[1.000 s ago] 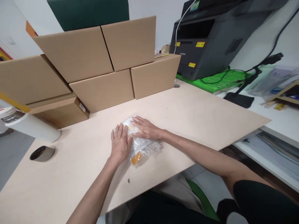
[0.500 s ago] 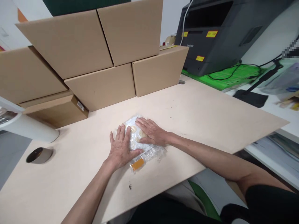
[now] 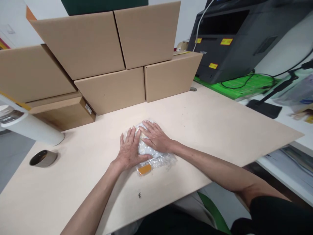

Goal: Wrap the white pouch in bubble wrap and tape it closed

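A flat white packet in clear bubble wrap (image 3: 146,149) lies on the pale wooden table (image 3: 207,120). Near its front edge shows an orange patch (image 3: 144,169), perhaps tape or a label. My left hand (image 3: 130,150) rests flat on the left side of the packet, fingers spread and thumb stretched to the right. Across its upper right part lies my right hand (image 3: 156,137), also flat, with fingers stretched out. What is inside the wrap is mostly covered by my hands.
Stacked cardboard boxes (image 3: 110,91) line the table's back. At left stand a white bottle (image 3: 41,128) and a cup (image 3: 43,158). A dark printer (image 3: 220,42) sits on a green base (image 3: 234,86) at back right. A small dark bit (image 3: 140,195) lies near the front edge.
My right hand has slid left over the packet, closer to my left hand. The head view has shifted slightly; the packet stays flat on the table.
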Tool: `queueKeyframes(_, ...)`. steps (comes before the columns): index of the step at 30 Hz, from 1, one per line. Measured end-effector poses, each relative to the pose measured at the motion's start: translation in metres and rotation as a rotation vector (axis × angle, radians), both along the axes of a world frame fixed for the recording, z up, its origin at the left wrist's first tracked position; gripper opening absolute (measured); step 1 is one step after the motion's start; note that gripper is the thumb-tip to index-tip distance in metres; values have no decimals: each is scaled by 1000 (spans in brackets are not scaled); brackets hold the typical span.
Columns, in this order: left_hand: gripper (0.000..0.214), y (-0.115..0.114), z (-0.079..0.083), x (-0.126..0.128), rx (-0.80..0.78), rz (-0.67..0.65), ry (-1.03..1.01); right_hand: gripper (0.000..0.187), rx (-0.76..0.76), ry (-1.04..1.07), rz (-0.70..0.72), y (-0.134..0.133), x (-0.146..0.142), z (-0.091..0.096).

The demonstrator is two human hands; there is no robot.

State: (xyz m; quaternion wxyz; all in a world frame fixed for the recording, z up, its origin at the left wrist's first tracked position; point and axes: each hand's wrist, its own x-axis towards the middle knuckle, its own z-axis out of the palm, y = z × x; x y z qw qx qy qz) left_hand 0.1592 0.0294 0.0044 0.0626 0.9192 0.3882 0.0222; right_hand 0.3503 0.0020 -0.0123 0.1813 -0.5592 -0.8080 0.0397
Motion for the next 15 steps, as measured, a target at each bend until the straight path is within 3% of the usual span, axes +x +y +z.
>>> queueKeyframes(6,113,1,-17,-9,99,-64,-141,66,24,49,20,-1,4,-8)
queueKeyframes(15,109,-23,-19,-5,183,-100,-103,71,-21,17,3,0,5,-6)
